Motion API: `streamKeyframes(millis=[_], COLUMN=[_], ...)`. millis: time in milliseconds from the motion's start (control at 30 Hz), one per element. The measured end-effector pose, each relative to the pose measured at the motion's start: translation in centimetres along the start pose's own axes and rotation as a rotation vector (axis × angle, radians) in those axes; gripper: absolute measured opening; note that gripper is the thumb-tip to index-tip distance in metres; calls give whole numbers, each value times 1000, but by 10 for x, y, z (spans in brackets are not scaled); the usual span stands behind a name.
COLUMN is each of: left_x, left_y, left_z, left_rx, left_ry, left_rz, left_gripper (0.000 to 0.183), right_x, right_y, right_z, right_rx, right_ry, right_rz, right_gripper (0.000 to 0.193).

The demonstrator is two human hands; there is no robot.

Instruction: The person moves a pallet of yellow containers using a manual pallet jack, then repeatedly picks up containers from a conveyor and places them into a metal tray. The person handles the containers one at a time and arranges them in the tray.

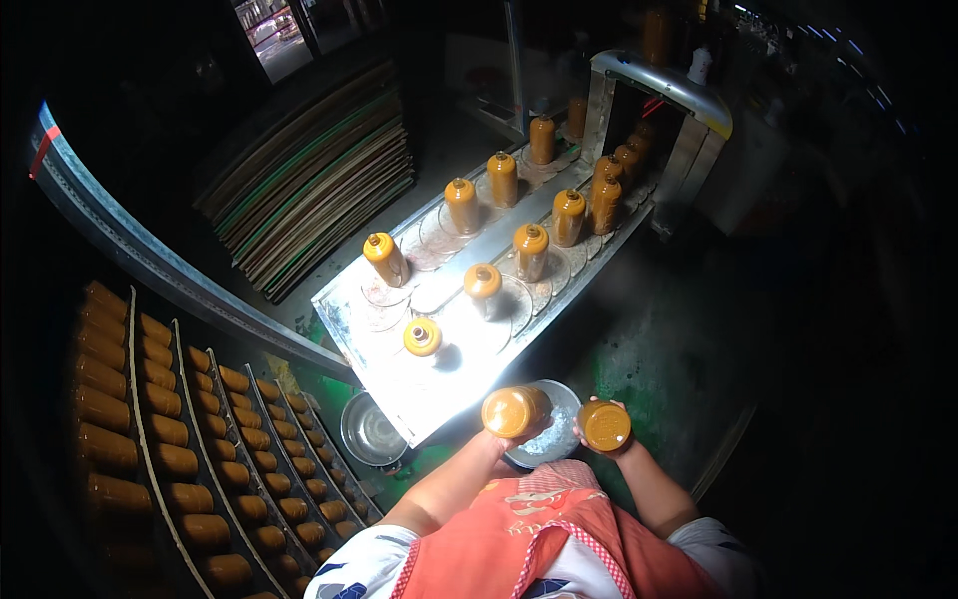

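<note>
**Midway, we judged**

We saw racked bottles (103, 408) lying in rows at left; whether finished or waiting, we could not tell. Standing bottles (461, 207) partly filled the desk (391, 394). Our left hand (502, 443) gripped one bottle (513, 411) by the bowl (557, 439); our right hand (626, 453) held a second bottle (606, 427). Both seemed yet to be set down.

bottles (531, 252) on conveyor (489, 246) | boards (314, 175), pan (372, 431) left | basin (569, 397) near, right

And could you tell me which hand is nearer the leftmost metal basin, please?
Left. The left hand, holding an orange bottle, is to the right of the leftmost basin; the right hand is farther right, beyond the other basin.
</note>
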State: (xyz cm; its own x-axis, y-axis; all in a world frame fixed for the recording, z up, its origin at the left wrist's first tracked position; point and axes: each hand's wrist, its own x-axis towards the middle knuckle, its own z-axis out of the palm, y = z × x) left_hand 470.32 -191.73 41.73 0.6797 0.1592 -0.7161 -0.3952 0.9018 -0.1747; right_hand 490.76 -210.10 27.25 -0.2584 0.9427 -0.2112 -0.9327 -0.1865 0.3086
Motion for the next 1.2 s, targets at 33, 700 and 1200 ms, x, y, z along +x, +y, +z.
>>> streamKeyframes(millis=[33, 700, 1200], left_x=[-15, 3, -212], left_y=[17, 403, 238], left_z=[21, 102, 31], left_rx=[162, 1834, 1459], left_ry=[-14, 967, 515], left_rz=[60, 1547, 1495], left_gripper=[32, 31, 28], right_x=[0, 94, 319], right_y=[2, 51, 139], right_z=[6, 222, 159], right_rx=[-24, -1090, -2324], right_ry=[-24, 448, 9], right_rz=[-14, -828, -992], right_gripper=[51, 58, 37])
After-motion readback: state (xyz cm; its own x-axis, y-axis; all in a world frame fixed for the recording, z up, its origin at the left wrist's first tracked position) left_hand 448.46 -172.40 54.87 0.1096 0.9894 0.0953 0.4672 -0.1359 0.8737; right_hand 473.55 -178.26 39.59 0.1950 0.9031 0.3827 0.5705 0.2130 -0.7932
